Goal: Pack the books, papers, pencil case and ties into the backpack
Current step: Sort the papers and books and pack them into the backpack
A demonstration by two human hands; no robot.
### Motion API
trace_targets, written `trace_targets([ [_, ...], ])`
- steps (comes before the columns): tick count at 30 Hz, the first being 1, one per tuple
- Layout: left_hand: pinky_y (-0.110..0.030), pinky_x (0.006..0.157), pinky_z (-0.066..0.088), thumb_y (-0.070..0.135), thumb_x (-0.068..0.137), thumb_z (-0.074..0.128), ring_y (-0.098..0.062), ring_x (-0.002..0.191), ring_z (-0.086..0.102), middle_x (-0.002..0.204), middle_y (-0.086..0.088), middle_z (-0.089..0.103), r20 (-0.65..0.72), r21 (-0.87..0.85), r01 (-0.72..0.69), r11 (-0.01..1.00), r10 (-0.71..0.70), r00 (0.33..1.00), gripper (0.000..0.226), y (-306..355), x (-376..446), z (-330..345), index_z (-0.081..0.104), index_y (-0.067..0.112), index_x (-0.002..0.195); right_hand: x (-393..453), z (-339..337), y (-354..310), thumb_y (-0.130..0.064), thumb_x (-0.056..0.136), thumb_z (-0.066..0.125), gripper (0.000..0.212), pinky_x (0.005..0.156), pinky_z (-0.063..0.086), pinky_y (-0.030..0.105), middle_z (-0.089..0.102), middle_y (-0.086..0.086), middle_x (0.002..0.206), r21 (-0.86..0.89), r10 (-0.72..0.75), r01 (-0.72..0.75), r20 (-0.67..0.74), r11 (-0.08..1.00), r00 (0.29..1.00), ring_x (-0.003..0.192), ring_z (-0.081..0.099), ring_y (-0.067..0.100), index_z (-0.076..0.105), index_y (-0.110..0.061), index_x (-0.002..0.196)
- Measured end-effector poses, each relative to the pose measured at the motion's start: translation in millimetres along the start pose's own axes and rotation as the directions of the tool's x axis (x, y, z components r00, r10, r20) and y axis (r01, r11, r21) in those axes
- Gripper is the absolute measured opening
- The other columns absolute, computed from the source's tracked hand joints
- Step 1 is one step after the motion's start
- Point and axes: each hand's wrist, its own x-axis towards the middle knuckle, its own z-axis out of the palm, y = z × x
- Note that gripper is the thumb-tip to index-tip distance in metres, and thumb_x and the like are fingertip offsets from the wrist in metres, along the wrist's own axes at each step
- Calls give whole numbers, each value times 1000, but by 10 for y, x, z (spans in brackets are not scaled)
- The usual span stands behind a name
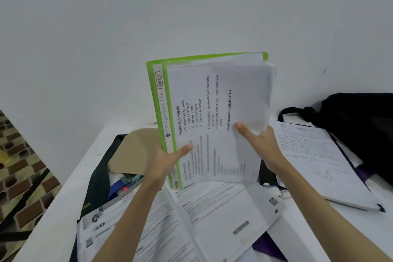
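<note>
Above a white table (63,193) strewn with open books (212,215), green file of printed papers (212,117) held upright, left hand (163,161) pinching its spine edge, right hand (259,142) gripping the loose pages, black backpack (359,125) far right, handwritten sheets (314,155) beside it.

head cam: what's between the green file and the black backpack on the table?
Head view: a handwritten sheet of paper lies on the white table between the green plastic management file and the black fabric backpack.
</note>
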Motion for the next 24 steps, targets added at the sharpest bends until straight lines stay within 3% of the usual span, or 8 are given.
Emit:
trace_targets([
  [3, -47, 87, 54, 30, 63, 81, -18, 88, 71, 93, -1, 74, -74, -33, -11, 999, 9, 997, 38, 92, -15, 89, 68, 21, 97, -85, 5, -86, -25, 83, 69, 10, 59, 51, 11, 67, -11, 85, -26, -4, 3, -48, 1000, 999, 71, 66, -4, 60, -29, 86],
  [7, -43, 84, 54, 22, 63, 80, -22, 89, 71, 86, 0, 75, 10, -50, -54, 997, 54, 998, 33, 466, -19, 230, 67, 19, 93, -137, -271, -432, -26, 79, 72, 8, 64, 53, 14, 72, -16, 74, -59, -26, 24, -24, 998, 999, 70, 67, -3, 65, -28, 82],
  [10, -41, 74, 59, 33, 39, 93, -27, 90, 71, 94, -8, 74, 216, -147, -56, 988, 87, 972, 62, 724, 26, 464, 70, 15, 94, -189, -729, -717, -32, 69, 81, 38, 85, 54, 30, 73, -7, 99, -40, 37, -34, 87, 999, 996, 93, 69, 10, 66, -23, 103],
  [12, -41, 71, 59, 34, 28, 96, -29, 92, 70, 102, -13, 72, 367, -201, -8, 979, 83, 927, 78, 792, 62, 746, 71, 14, 99, -242, -1093, -824, -27, 72, 78, 44, 82, 56, 30, 72, -4, 106, 19, 103, -107, 149, 994, 983, 97, 69, 15, 62, -22, 113],
  [15, -42, 71, 59, 19, 49, 92, -31, 93, 70, 105, -16, 71, 480, -153, 76, 985, 7, 877, 59, 842, 102, 1401, 69, 11, 103, -340, -1721, -846, -15, 70, 76, 40, 65, 56, 23, 74, -3, 97, 86, 184, -196, 130, 977, 974, 86, 71, 14, 64, -19, 108],
  [18, -43, 72, 59, 8, 67, 75, -30, 90, 70, 105, -17, 71, 562, -101, 206, 973, -115, 819, 40, 802, 160, 2171, 67, 9, 106, -360, -2396, -771, -11, 64, 73, 58, 78, 57, 34, 70, 7, 113, 60, 196, -197, 22, 979, 980, 100, 68, 25, 59, -12, 121],
  [22, -40, 75, 59, 28, 71, 75, -27, 92, 70, 108, -14, 70, 690, -137, 372, 918, -181, 701, 42, 725, 198, 3312, 68, 12, 109, -370, -3463, -731, -8, 62, 71, 60, 87, 54, 45, 68, 15, 114, 117, 228, -214, -126, 970, 965, 102, 66, 33, 60, -5, 121],
  [24, -34, 72, 59, 40, 90, 55, -22, 86, 70, 103, -9, 71, 673, -239, 453, 859, -190, 715, 34, 612, 227, 3912, 72, 15, 104, -373, -4061, -710, -6, 62, 71, 60, 83, 56, 46, 67, 16, 114, 143, 251, -230, -150, 963, 956, 99, 67, 34, 60, -4, 121],
])
